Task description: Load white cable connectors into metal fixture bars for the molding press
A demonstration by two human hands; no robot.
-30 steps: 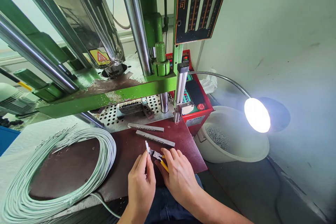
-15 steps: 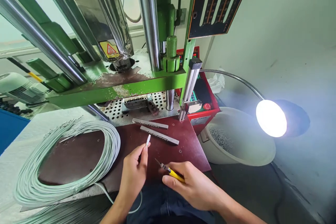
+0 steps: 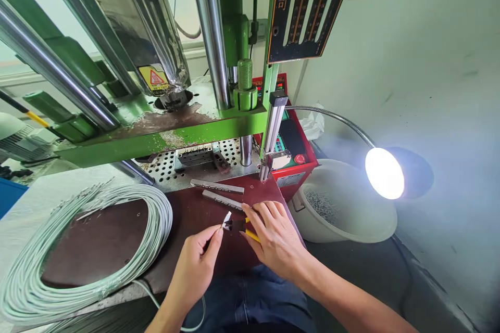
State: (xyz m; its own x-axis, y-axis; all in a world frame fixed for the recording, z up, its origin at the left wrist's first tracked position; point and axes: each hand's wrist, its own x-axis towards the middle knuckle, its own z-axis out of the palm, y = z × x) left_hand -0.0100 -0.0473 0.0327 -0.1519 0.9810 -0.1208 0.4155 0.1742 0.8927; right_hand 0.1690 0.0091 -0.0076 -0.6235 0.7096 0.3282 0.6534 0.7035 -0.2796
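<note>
Nearest me, my left hand [image 3: 194, 265] pinches a pale grey wire [image 3: 226, 217] between thumb and forefinger, its white tip raised just above the dark red table [image 3: 109, 239]. My right hand [image 3: 275, 239], fingers curled, grips yellow-handled cutters [image 3: 238, 225] whose nose meets that tip. Beyond lie two metal strips [image 3: 216, 186], a wire coil [image 3: 23, 286] on the left, then the green press [image 3: 175, 135], a white bowl [image 3: 351, 218] and a lit lamp [image 3: 385, 173].

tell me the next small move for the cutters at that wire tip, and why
Probably squeeze the cutters closed: the left hand pinches the white wire tip steady, and the right hand has their nose right against it, so it looks lined up for a snip.
</note>
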